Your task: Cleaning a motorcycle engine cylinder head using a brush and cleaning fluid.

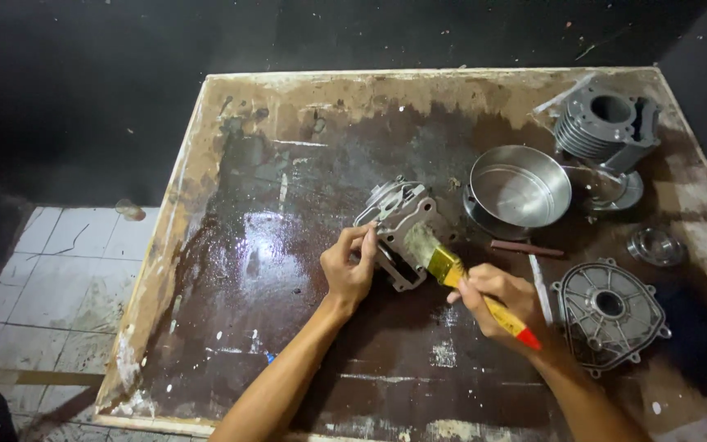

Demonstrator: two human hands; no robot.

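The right hand [505,303] covers the middle of the paintbrush [468,282] handle. Both forearms run off the bottom edge. The board's [304,131] near right corner is cut off, and the small round part [655,245] by its right edge is too blurred to make out.

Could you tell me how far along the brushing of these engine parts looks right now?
Midway, seemingly. The left hand steadies a grey engine part while the right hand works a paintbrush over it. The finned cylinder and round cover sit aside; whether they are brushed is unclear.
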